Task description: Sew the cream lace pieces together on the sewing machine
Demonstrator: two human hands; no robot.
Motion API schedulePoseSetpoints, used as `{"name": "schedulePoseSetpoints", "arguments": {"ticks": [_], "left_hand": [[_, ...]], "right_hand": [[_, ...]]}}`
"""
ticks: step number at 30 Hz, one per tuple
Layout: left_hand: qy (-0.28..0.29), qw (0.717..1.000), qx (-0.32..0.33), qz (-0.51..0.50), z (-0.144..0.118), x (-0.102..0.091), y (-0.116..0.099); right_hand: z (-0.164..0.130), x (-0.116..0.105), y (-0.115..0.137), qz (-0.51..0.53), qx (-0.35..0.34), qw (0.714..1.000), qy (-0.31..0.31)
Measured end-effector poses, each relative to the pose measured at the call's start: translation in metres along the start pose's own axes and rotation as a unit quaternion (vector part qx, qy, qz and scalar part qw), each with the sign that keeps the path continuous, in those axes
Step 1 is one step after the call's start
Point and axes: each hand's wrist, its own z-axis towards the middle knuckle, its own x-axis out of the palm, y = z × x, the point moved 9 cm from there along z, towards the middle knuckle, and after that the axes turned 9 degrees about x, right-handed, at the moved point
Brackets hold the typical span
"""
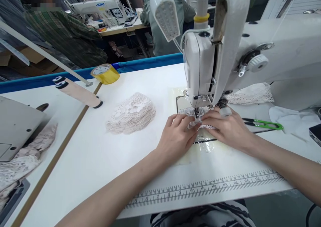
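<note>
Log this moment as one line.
left hand: pressing lace piece | right hand: pressing lace piece | at sewing machine needle | lace stack left

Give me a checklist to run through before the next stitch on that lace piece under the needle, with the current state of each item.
1. Lace piece lies under the needle: ok.
2. Left hand presses flat on the lace: ok.
3. Right hand presses the lace from the other side: ok.
4. Fingertips clear of the needle: not ok, they sit very close to it.
5. Green snips lie on the table, apart from the hands: ok.
6. Presser foot lowered on the lace: cannot tell, fingers hide it.
</note>
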Motion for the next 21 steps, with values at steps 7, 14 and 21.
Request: {"name": "schedulePoseSetpoints", "arguments": {"ticks": [7, 14, 21], "left_hand": [[0.009, 0.993, 0.053, 0.106, -0.004, -0.003, -0.019], [0.017, 0.994, 0.037, 0.103, 0.001, 0.001, -0.008], [0.014, 0.994, 0.026, 0.104, 0.002, 0.002, -0.004]], "right_hand": [[-0.005, -0.007, 0.012, -0.046, -0.065, 0.995, -0.056], [0.001, -0.005, 0.008, -0.084, -0.055, 0.993, -0.062], [0.0, -0.003, 0.009, -0.121, -0.06, 0.988, -0.078]]}}
